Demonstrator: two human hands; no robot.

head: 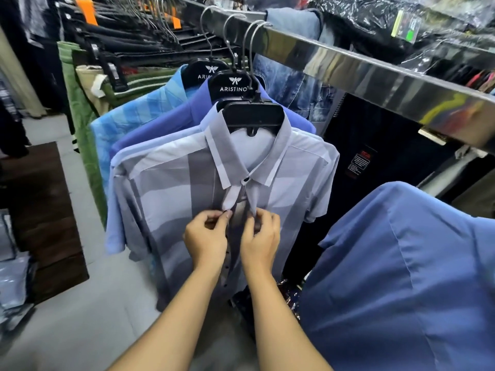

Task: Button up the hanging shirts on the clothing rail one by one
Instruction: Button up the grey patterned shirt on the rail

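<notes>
Your left hand and right hand pinch the two placket edges of the grey-striped shirt, buttoned at the collar, hanging from the steel rail beside a blue shirt.

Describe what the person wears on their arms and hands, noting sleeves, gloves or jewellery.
Both forearms are bare to the frame's edge; no sleeves show. The left hand and right hand wear no gloves; no rings, watch or bracelet are visible.
</notes>
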